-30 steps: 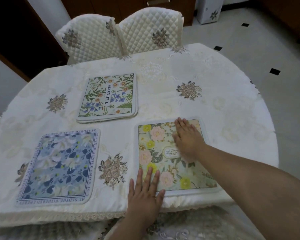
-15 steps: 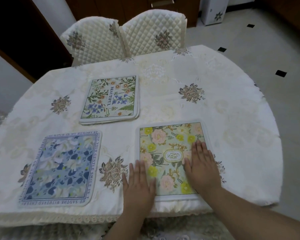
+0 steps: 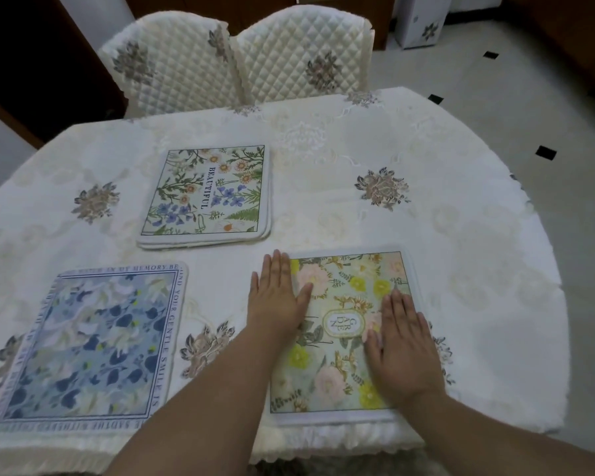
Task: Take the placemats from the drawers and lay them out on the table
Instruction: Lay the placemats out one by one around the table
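Both palms flat, left hand (image 3: 278,300) and right hand (image 3: 403,348) on garden placemat (image 3: 344,324) | risk: pressing could drag tablecloth (image 3: 461,235) | BEAUTIFUL mat (image 3: 207,190) possibly stacked.

Rounded table (image 3: 478,235) draped in a cream damask tablecloth (image 3: 323,132) with embroidered brown-grey flower clusters and a lace-trimmed hem. Lying flat on it: a small stack of white-edged square placemats (image 3: 207,194), the top one with wildflowers and the word BEAUTIFUL, toward the far side; a blue-and-white floral placemat (image 3: 86,345) bordered with lettering, near left; a pale green placemat (image 3: 340,338) with pink and yellow flowers marked GARDEN, near right, by the edge.
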The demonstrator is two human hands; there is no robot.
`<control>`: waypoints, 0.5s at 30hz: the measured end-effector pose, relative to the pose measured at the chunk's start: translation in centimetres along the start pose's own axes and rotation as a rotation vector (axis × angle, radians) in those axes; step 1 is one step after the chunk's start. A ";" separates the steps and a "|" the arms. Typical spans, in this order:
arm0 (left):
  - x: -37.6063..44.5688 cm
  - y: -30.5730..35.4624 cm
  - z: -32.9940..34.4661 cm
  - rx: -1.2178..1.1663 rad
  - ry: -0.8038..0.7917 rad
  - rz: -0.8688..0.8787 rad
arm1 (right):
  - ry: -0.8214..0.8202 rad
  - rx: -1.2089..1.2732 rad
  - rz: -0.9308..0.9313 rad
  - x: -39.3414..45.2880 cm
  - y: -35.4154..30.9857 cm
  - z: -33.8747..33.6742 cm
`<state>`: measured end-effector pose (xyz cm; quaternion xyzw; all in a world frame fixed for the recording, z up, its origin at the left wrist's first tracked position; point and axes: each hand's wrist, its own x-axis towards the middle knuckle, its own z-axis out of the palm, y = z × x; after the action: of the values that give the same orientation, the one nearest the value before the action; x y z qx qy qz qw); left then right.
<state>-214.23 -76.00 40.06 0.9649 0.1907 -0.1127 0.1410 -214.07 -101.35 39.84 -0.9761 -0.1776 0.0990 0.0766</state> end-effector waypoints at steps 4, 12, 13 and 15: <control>1.0 -2.2 -1.9 0.007 0.031 -0.066 | 0.003 0.003 0.007 -0.1 -0.1 -0.2; 5.2 -3.9 -5.7 0.052 0.067 -0.012 | -0.011 0.011 0.020 -0.2 -0.2 -0.5; 5.4 -4.0 -5.9 0.057 0.064 -0.003 | -0.010 0.013 0.019 -0.2 -0.3 -0.5; 5.4 -4.1 -6.0 0.071 0.055 0.004 | -0.006 0.015 0.021 -0.2 -0.2 -0.5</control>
<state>-209.99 -68.67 43.24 0.9724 0.1886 -0.0924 0.1017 -214.23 -101.26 40.36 -0.9770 -0.1670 0.1042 0.0822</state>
